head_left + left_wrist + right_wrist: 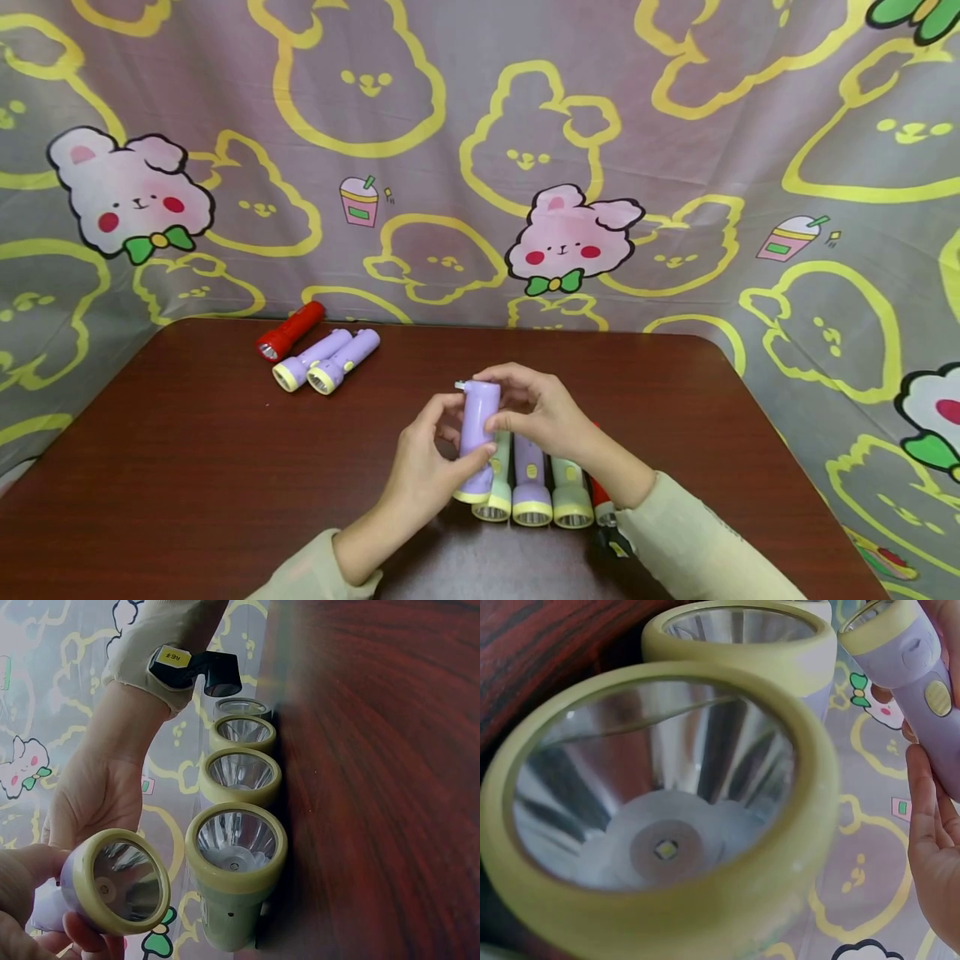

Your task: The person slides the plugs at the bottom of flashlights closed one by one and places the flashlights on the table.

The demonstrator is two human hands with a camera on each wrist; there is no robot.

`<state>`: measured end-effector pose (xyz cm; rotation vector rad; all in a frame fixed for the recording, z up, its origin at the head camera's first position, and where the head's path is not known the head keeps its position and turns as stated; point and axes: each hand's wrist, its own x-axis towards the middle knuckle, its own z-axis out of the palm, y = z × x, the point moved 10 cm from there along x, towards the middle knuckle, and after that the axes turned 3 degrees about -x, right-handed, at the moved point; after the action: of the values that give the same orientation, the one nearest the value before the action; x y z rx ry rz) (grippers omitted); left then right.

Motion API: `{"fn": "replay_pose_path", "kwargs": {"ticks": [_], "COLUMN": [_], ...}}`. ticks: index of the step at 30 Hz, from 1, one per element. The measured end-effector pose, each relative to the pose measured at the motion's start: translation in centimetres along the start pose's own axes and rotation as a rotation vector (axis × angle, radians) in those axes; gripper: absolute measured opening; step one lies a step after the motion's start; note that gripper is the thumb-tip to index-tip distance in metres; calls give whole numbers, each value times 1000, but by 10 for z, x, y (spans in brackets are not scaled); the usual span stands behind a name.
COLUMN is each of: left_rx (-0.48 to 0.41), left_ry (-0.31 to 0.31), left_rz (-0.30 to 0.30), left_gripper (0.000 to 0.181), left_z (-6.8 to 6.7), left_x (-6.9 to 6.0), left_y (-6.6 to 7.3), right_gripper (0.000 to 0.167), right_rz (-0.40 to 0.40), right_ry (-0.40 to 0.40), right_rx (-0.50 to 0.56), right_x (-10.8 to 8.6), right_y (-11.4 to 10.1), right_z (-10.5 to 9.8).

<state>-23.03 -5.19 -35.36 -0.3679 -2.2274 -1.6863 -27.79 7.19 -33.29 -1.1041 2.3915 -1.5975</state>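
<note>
A purple flashlight with a pale yellow rim [478,417] is held between both hands above the table, its lens end toward the person. My left hand [423,467] grips its lower part, thumb across the front. The right hand [543,412] pinches the upper part from the other side. Its lens [124,881] faces the left wrist camera, unlit. In the right wrist view its yellow button [938,698] shows. Just beside it, a row of flashlights lies on the table: green [501,475], purple [531,467], green [568,483], and a red one [600,496] partly hidden by the right arm.
At the table's back left lie a red flashlight [291,331] and two purple ones [311,358] side by side, all at a slant. A patterned curtain [450,167] hangs behind the dark red wooden table [225,467]. A black camera mount [615,543] sits at the right wrist.
</note>
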Motion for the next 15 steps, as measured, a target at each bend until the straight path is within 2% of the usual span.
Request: {"fn": "replay_pose_path", "kwargs": {"ticks": [15], "left_rx": [18], "left_ry": [7], "left_rz": [3], "left_gripper": [47], "left_z": [0], "left_x": [0], "left_y": [1], "right_gripper": [45], "right_rz": [-19], "right_ry": [52], "right_rx": [18], "right_x": [-2], "right_y": [-1], "right_z": [-3]}}
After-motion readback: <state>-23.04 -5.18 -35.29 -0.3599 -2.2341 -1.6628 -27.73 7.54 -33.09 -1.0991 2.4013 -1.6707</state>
